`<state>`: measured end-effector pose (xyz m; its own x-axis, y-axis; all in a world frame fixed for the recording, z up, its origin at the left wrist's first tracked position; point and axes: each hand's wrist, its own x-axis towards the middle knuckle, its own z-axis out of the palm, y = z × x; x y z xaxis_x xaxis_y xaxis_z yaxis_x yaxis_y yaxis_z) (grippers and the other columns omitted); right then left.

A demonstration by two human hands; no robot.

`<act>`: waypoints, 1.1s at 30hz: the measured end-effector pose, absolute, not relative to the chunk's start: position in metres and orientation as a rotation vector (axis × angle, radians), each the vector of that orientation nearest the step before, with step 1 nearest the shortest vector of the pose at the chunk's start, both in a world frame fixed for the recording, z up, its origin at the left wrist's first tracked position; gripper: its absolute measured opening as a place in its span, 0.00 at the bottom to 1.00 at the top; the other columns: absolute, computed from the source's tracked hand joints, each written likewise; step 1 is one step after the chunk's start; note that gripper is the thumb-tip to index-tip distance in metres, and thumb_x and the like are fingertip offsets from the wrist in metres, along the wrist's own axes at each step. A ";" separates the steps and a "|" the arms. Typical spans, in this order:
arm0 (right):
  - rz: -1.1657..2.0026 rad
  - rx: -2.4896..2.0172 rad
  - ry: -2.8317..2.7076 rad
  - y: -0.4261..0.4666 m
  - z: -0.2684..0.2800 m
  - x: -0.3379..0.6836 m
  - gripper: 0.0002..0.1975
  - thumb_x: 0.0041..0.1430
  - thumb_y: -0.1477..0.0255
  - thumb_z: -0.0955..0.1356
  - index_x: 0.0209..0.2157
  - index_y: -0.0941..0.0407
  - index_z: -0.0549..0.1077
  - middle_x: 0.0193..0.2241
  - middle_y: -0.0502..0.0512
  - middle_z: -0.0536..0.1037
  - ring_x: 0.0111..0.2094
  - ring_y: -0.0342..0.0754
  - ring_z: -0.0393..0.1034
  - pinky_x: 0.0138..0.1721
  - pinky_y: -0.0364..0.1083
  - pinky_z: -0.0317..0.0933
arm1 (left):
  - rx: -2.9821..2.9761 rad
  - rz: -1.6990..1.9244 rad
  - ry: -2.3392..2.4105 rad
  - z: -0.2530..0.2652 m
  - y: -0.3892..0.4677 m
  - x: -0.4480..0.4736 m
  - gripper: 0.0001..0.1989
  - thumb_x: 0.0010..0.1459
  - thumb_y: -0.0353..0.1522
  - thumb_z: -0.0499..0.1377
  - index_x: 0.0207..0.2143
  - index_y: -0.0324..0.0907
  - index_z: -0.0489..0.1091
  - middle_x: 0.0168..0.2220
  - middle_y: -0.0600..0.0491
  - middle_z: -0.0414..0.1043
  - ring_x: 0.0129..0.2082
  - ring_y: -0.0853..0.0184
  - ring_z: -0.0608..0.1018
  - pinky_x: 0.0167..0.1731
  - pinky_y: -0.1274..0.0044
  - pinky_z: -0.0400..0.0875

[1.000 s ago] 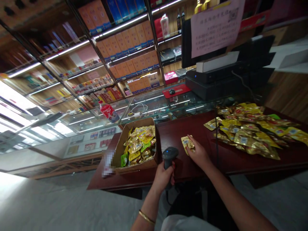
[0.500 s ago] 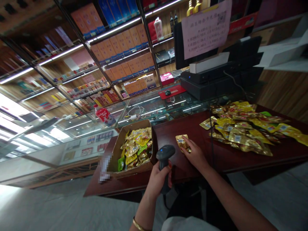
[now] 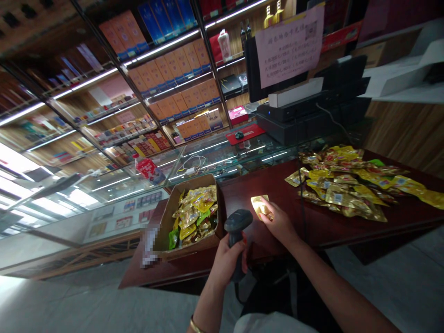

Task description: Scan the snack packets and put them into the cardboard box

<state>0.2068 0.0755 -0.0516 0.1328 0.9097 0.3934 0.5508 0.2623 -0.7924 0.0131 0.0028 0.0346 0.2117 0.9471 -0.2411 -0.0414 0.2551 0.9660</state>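
My left hand (image 3: 229, 259) is wrapped around the handle of a dark barcode scanner (image 3: 238, 221), its head pointing toward the right. A gold snack packet (image 3: 258, 203) lies at the table surface, lit brightly by the scanner. My right hand (image 3: 279, 223) grips this packet by its near side, thumb and fingers on it. To the left of the scanner is a cardboard box (image 3: 220, 203) filled with gold, yellow and green packets (image 3: 196, 208). A loose heap of similar packets (image 3: 343, 185) spreads over the table on the right.
The dark red wooden table (image 3: 239, 185) meets a glass display counter (image 3: 208, 155). A computer mouse (image 3: 239, 135) rests on a red mat (image 3: 255, 133), near a black checkout machine (image 3: 287, 115) with a pink notice (image 3: 287, 46). A red-and-white package (image 3: 149, 169) stands on the glass.
The scanner's light now shines on the gold packet, and the blue lamp on its top is off. Both hands keep nearly the same place; the view has shifted slightly.
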 end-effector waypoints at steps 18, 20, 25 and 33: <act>0.461 -1.339 -1.548 0.076 -0.059 0.206 0.17 0.60 0.66 0.66 0.49 0.54 0.76 0.46 0.59 0.75 0.48 0.53 0.73 0.53 0.50 0.66 | 1.050 0.925 1.170 0.012 0.011 0.011 0.15 0.51 0.40 0.63 0.36 0.41 0.66 0.17 0.62 0.65 0.09 0.74 0.66 0.10 0.82 0.61; 0.522 -1.340 -1.545 0.078 -0.063 0.209 0.17 0.59 0.66 0.66 0.48 0.53 0.77 0.46 0.59 0.75 0.47 0.53 0.73 0.52 0.51 0.66 | 1.008 0.920 1.220 0.001 0.013 0.010 0.17 0.50 0.41 0.64 0.37 0.41 0.66 0.16 0.62 0.65 0.09 0.74 0.66 0.10 0.82 0.61; 0.751 -1.293 -1.305 0.098 -0.059 0.215 0.21 0.53 0.71 0.66 0.49 0.53 0.76 0.50 0.58 0.74 0.51 0.53 0.71 0.55 0.53 0.65 | 0.910 0.911 1.242 -0.018 0.017 0.005 0.23 0.48 0.45 0.66 0.40 0.40 0.67 0.17 0.62 0.65 0.09 0.73 0.66 0.10 0.82 0.62; 1.291 -0.755 -1.247 0.173 0.033 0.100 0.31 0.50 0.71 0.71 0.57 0.49 0.66 0.53 0.54 0.74 0.42 0.48 0.76 0.44 0.49 0.72 | 0.972 0.943 1.214 -0.024 0.020 0.003 0.20 0.50 0.44 0.64 0.39 0.40 0.66 0.17 0.62 0.65 0.09 0.72 0.67 0.09 0.81 0.62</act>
